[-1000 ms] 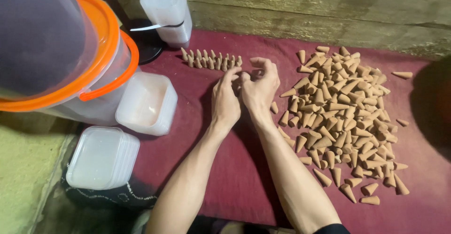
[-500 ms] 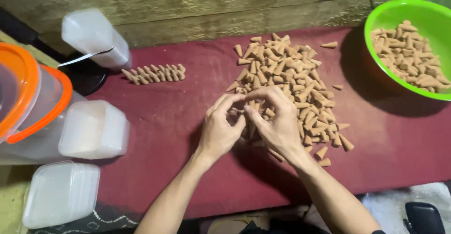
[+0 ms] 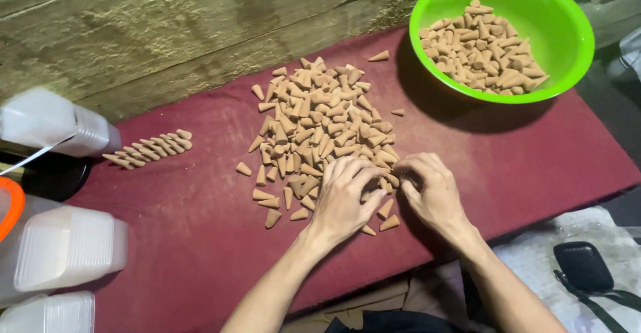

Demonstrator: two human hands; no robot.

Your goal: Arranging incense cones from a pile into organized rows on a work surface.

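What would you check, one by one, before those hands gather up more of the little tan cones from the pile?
1. Both hands at the pile: ok. The left hand and right hand rest on the near edge of the loose cone pile.
2. What the fingers grip: cannot tell; the fingers curl over the cones and hide them.
3. Cones staying on the red cloth: ok, though a few strays lie near the front edge.
4. Lined-up row of cones: ok, lying apart from the pile, to the left.
5. Green bowl: ok, upright and partly full.
6. White plastic containers: cannot tell whether they hold anything.
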